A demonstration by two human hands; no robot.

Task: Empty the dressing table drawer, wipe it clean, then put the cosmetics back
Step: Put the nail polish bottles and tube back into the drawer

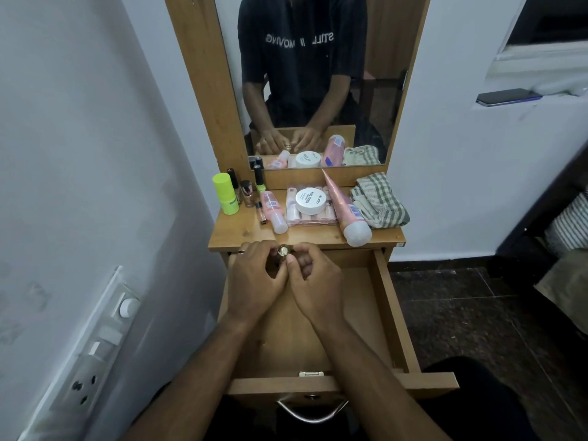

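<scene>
The wooden drawer [386, 313] is pulled out towards me, and its visible floor is bare. Over its far end my left hand [254, 278] and my right hand [313, 281] meet and together pinch a small gold-capped cosmetic [283, 250]. On the table top [241, 233] lie a white nail polish remover tub [310, 201] on a pink flat pack [318, 218], a large pink tube [348, 211], a small pink bottle [273, 211], a lime green stick [226, 194] and several small bottles [248, 192]. A striped cloth [378, 202] lies at the right.
A mirror [318, 78] stands behind the table top and reflects me. A white wall with a switch panel [95, 345] is close on the left. Dark floor and striped fabric [569, 224] lie to the right. A phone [506, 97] rests on a ledge.
</scene>
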